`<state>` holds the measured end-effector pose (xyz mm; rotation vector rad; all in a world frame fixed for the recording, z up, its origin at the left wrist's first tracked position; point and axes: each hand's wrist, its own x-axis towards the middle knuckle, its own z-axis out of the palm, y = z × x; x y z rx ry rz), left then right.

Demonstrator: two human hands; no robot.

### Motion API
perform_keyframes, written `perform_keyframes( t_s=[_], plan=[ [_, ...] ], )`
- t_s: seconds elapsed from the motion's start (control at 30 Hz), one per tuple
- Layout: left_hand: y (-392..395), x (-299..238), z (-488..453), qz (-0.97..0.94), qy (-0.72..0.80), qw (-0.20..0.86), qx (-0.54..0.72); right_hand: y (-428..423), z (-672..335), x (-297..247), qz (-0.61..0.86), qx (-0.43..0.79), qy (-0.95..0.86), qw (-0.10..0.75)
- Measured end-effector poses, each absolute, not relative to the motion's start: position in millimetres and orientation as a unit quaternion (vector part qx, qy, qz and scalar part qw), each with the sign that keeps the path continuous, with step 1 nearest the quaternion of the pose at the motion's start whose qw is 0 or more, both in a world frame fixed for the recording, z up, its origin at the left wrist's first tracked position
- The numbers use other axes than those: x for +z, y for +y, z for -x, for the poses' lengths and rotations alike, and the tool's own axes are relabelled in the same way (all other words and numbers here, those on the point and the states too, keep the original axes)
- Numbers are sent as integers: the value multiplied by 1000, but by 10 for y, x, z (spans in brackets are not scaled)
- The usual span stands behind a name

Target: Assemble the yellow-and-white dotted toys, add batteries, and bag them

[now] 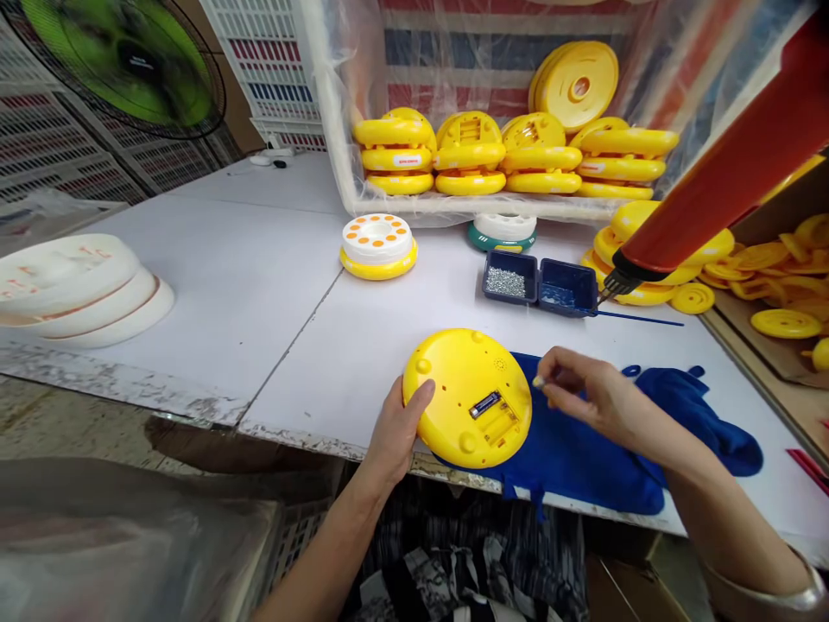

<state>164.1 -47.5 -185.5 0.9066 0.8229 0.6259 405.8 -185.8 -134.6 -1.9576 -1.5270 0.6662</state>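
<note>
A round yellow plastic disc (463, 389) rests tilted at the table's near edge, underside up, with a battery (484, 404) in its open compartment. My left hand (396, 432) grips its left rim, thumb on top. My right hand (592, 393) hovers at the disc's right edge, fingers pinched on a tiny item, probably a screw (537, 381). Both sit over a blue cloth (583, 441).
A blue two-part tray (570, 289) holds small screws. A red powered screwdriver (718, 164) hangs at the right. Stacks of yellow discs (518, 155) fill a white crate behind. A white-topped disc (378, 244) stands mid-table; white discs (78, 289) lie left. A fan (123, 56) is far left.
</note>
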Motion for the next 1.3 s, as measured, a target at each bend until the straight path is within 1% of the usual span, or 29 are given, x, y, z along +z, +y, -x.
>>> perform_keyframes(
  t_s=[0.07, 0.2, 0.37, 0.4, 0.5, 0.57, 0.6, 0.73, 0.8, 1.0, 1.3],
  plan=[
    [-473, -1865, -1640, -422, 376, 772, 290, -1821, -3817, -1306, 698, 260, -614, 261],
    [-475, -1887, -1639, -421, 375, 773, 291, -1725, -3514, -1316, 680, 211, -668, 215],
    [-482, -1921, -1626, -428, 371, 772, 290, -1672, -3340, -1326, 647, 197, -710, 196],
    [-482, -1927, -1621, -432, 371, 769, 292, -1660, -3298, -1330, 647, 175, -721, 176],
    [-481, -1937, -1609, -441, 365, 767, 289, -1621, -3180, -1345, 649, 86, -751, 83],
    [-481, -1938, -1606, -443, 362, 768, 288, -1607, -3154, -1355, 652, 72, -752, 61],
    [-482, -1937, -1606, -444, 361, 768, 289, -1608, -3162, -1358, 656, 90, -746, 71],
    [-491, -1923, -1616, -434, 343, 781, 290, -1675, -3263, -1380, 663, 214, -695, 175],
    [-494, -1918, -1621, -430, 335, 787, 289, -1717, -3287, -1412, 668, 235, -672, 215],
    [-493, -1935, -1628, -429, 334, 784, 300, -1753, -3249, -1589, 701, 164, -634, 281],
    [-476, -1886, -1634, -408, 357, 788, 291, -1768, -3157, -1668, 725, 140, -595, 318]
  ],
)
